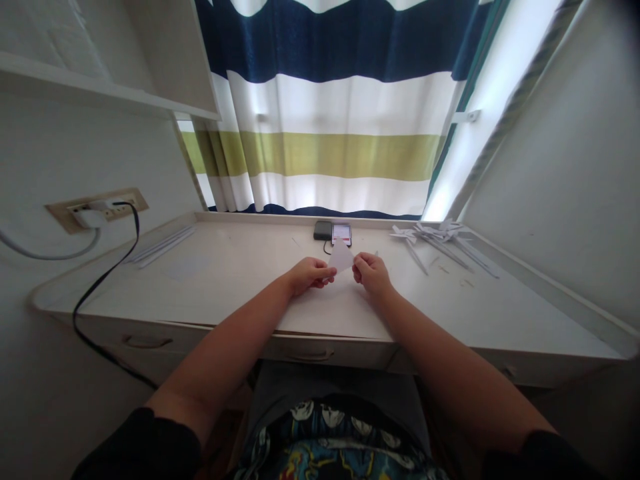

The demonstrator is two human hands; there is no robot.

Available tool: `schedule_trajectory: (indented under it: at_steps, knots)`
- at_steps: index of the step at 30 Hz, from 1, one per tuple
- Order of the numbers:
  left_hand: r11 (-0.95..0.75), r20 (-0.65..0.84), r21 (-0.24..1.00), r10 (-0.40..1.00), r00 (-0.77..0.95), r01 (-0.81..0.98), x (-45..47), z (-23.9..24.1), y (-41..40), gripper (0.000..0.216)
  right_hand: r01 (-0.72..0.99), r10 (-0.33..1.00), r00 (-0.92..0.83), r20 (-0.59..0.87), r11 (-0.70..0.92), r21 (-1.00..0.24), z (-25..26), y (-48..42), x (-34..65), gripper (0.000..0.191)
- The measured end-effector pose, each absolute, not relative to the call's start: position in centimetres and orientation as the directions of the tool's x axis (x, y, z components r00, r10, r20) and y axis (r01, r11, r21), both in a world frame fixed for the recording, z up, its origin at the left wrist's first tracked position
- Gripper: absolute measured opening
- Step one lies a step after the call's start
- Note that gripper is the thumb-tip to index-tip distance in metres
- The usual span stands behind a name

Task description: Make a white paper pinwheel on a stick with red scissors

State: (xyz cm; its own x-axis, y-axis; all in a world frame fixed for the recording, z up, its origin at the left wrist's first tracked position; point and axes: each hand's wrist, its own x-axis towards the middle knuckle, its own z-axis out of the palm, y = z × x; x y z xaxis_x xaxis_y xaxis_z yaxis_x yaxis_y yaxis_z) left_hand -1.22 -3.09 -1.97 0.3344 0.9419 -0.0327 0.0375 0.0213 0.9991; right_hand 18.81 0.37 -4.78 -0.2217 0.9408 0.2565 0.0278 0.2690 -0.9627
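Observation:
A small white piece of paper point(342, 257) is held just above the white desk point(240, 287), near its middle. My left hand point(309, 275) pinches the paper's lower left corner with closed fingers. My right hand point(371, 272) grips its right edge, fingers curled. Both forearms reach in from the bottom of the view.
A small dark device with a lit screen point(333, 232) lies at the back by the striped curtain point(330, 133). Several paper strips and scraps point(440, 241) lie at the back right, long white strips point(163, 245) at the back left. A black cable point(107, 267) hangs from a wall socket point(97, 207).

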Motion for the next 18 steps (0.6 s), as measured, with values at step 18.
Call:
schedule_trajectory:
  at_steps: [18]
  knots:
    - [-0.084, 0.063, 0.993, 0.971, 0.23, 0.083, -0.72, -1.85, -3.0, 0.05, 0.01, 0.917, -0.348, 0.195, 0.212, -0.977, -4.6, -0.35, 18.57, 0.025]
